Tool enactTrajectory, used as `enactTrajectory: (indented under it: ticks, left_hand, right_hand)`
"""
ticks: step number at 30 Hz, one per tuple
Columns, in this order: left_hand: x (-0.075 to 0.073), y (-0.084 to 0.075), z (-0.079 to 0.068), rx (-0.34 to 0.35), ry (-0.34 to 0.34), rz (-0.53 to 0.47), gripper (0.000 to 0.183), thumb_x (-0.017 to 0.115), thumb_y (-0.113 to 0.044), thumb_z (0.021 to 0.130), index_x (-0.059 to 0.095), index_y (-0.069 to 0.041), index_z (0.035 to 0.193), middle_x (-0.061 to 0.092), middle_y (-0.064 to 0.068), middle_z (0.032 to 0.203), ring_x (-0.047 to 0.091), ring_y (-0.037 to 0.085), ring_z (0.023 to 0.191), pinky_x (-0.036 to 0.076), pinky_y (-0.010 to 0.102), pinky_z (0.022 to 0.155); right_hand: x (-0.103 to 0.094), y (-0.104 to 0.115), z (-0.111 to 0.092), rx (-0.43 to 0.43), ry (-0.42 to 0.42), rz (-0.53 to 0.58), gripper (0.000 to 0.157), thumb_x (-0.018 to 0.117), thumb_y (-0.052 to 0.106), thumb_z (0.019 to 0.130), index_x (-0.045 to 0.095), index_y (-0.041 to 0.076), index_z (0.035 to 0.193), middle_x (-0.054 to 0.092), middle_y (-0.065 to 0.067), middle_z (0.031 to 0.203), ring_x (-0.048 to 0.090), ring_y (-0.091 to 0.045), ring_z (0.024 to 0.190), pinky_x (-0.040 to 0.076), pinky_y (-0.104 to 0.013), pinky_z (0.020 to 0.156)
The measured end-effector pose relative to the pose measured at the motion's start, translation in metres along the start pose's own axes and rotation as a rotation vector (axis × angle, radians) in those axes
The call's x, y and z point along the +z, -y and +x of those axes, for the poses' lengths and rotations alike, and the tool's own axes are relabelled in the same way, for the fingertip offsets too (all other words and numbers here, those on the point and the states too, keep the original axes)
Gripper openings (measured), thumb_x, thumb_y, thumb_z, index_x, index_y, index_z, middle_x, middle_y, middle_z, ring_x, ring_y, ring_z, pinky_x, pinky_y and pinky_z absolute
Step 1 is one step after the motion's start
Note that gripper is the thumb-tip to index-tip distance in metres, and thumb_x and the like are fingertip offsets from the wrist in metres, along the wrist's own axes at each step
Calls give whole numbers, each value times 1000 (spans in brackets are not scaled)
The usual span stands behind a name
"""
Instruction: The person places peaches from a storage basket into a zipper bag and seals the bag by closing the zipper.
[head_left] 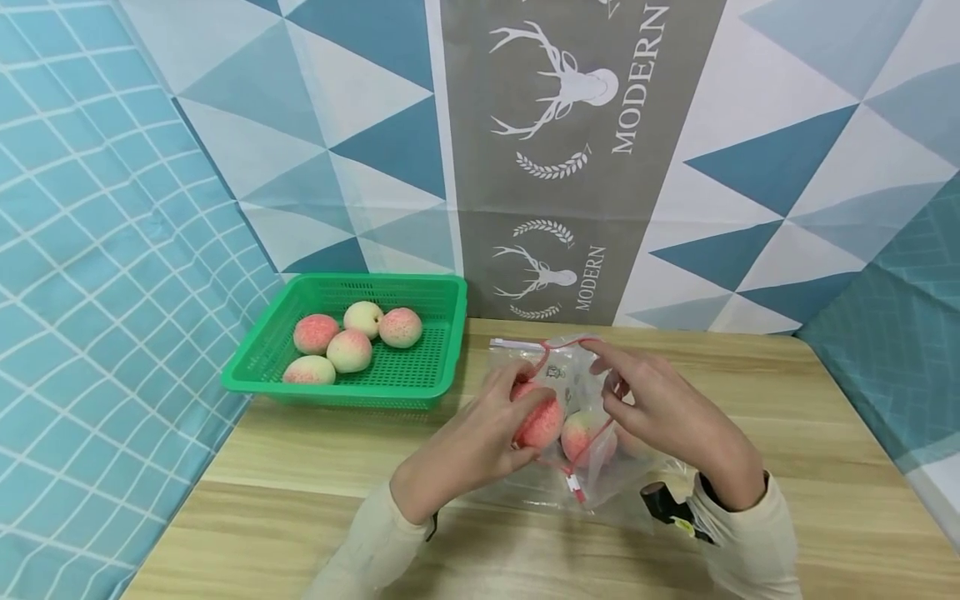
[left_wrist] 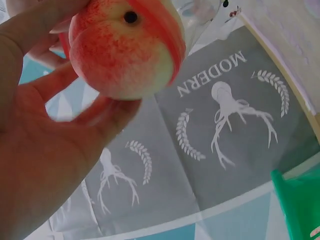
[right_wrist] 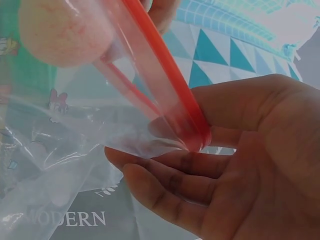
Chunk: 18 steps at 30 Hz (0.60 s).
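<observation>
My left hand [head_left: 480, 437] grips a pink-red peach [head_left: 543, 423] between thumb and fingers at the mouth of a clear zip bag [head_left: 528, 492]. In the left wrist view that peach [left_wrist: 117, 60] shows a dark stem hole, with a red strip crossing it. The bag's red zip edge [right_wrist: 170, 70] is pinched by my right hand [head_left: 667, 404], which keeps one side of the mouth spread. Inside the bag lies another peach [head_left: 581, 437], with a pinkish one behind the plastic to its right. Cartoon prints mark the plastic in the right wrist view.
A green basket [head_left: 390, 396] with several peaches [head_left: 349, 350] stands at the back left of the wooden table [head_left: 285, 500]. Behind the table hangs a patterned cloth [head_left: 525, 183] with deer heads. Black straps circle both wrists.
</observation>
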<state>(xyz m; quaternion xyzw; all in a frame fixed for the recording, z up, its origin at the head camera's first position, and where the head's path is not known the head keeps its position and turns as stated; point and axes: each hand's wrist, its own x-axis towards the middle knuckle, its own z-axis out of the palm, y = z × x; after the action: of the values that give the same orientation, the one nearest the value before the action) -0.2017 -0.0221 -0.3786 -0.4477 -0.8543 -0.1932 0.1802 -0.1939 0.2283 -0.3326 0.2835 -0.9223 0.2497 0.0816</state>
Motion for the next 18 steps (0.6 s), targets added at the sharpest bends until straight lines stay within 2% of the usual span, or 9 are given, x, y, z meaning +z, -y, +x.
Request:
enactTrajectory:
  ticks: [5,12,15,18]
  left_hand:
    - [4,-2,0,-19,-13,1,58,90,-17,71,62,-13,121,43,15,130,42,25,121,48,32,98]
    - [6,-2,-1,-57,40,63,56,91,-27,70,64,-19,119,42,20,141,34,32,137,41,41,108]
    - [6,-3,-2,-67,80,52,61,90,-28,72,61,-20,125,43,19,143,41,32,135,43,43,107]
    - [5,-4,-3,-75,123,24,65,88,-28,76,56,-21,132,46,15,141,54,29,120,50,41,97]
  right_hand:
    - [0,0,1,2,1,7,60,58,-6,86,47,5,144,67,-4,104,60,-6,76,54,-27,65]
    - [1,0,0,-13,-12,7,61,60,-6,87,45,5,145,68,-5,106,62,-7,79,55,-27,67]
    - [1,0,0,-14,-19,15,62,61,-6,87,44,5,146,68,-6,107,62,-8,81,55,-27,68]
    - [2,-1,0,-20,-22,27,62,61,-5,88,43,4,146,69,-7,109,63,-9,82,56,-27,69]
